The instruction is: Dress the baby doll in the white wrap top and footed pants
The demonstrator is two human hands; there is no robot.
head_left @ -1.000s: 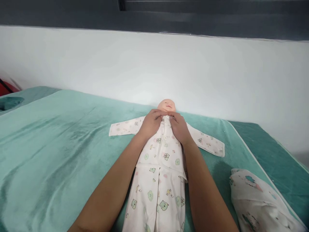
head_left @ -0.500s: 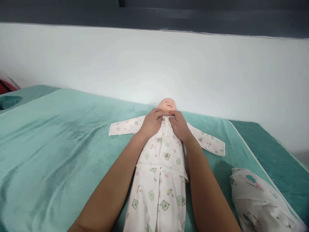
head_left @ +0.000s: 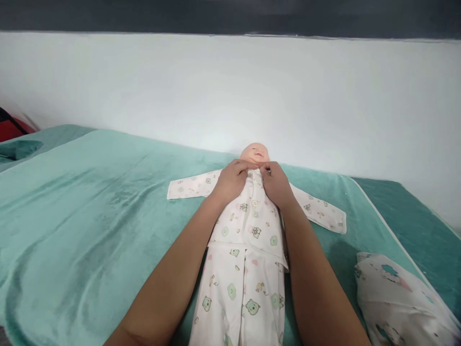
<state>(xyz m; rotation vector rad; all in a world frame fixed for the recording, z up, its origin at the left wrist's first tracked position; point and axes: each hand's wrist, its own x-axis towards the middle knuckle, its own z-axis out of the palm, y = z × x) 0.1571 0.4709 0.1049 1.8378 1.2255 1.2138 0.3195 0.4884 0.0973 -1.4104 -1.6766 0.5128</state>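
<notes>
A baby doll [head_left: 255, 150] lies on its back, its head near the wall. It wears a white long-sleeved baby shirt [head_left: 245, 223] with green bear prints and matching trousers [head_left: 225, 307]. Both sleeves spread out to the sides. At the left of the collar is my left hand [head_left: 232, 181], fingers bent over the neckline just under the doll's chin. My right hand [head_left: 276, 183] pinches the collar's other side, thumb and fingertips close together. The two hands nearly meet at the neck. My fingers partly hide the collar.
A green plush blanket [head_left: 93, 206] covers the surface beneath the doll. At the lower right lies a bundled white printed cloth [head_left: 399, 293]. Behind the doll rises a white wall [head_left: 230, 86]. Something red [head_left: 10, 129] shows at the far left edge.
The view has shifted slightly, so everything sits a little further right. My right fingertips have drawn in more tightly at the collar; the left hand stays at the neckline.
</notes>
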